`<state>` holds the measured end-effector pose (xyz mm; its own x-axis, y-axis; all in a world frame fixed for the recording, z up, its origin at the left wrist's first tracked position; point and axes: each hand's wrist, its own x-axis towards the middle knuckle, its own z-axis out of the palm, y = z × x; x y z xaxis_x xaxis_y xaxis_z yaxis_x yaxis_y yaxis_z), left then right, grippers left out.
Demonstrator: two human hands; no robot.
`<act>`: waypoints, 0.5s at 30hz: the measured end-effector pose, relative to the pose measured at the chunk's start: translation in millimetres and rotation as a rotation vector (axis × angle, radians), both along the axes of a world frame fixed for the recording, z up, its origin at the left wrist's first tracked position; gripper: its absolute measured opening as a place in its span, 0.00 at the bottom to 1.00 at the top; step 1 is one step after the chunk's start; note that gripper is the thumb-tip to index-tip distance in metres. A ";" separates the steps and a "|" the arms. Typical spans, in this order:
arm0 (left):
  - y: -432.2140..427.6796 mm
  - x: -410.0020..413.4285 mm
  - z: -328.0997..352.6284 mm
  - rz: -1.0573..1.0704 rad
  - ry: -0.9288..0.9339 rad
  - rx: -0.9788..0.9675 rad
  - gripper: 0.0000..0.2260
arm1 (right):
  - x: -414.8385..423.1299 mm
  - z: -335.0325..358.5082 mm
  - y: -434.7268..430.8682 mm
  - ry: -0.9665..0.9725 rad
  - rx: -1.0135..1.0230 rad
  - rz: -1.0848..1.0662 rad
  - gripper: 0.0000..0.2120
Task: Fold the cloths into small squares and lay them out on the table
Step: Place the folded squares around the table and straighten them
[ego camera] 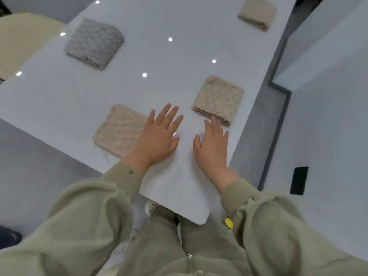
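Several folded square cloths lie apart on the white table [159, 56]. A pale pink cloth [117, 129] lies near the front edge, and my left hand [159, 134] hovers flat beside its right side with fingers spread. A beige cloth [219, 99] lies to the right, and the fingertips of my right hand [214, 144] reach its near corner. Both hands are flat and hold nothing. A grey cloth [94, 43] sits at the far left and a tan cloth [257, 12] at the far right.
A cream chair [23, 38] stands at the table's far left. The table's rounded corner [201, 220] points toward my body. Grey floor lies on both sides, with a dark block [298, 180] on the right.
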<state>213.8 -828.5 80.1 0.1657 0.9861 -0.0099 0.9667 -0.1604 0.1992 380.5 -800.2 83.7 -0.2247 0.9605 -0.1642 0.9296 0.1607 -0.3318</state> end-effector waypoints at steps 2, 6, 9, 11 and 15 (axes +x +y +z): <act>5.4 23.0 0.0 -0.054 0.000 0.003 0.25 | 21.5 1.7 -7.0 -0.010 0.015 -0.073 0.26; 5.1 73.3 2.7 -0.145 0.012 -0.007 0.26 | 63.4 3.4 -26.9 -0.010 0.017 -0.210 0.26; -2.4 105.0 5.5 -0.190 0.033 -0.032 0.26 | 87.7 3.4 -43.9 -0.029 0.011 -0.284 0.26; -10.3 117.1 6.5 -0.208 0.040 -0.037 0.26 | 98.2 3.6 -55.0 -0.023 0.013 -0.313 0.27; -23.0 114.1 8.8 -0.231 0.064 -0.050 0.26 | 103.1 6.2 -69.9 0.014 0.032 -0.343 0.27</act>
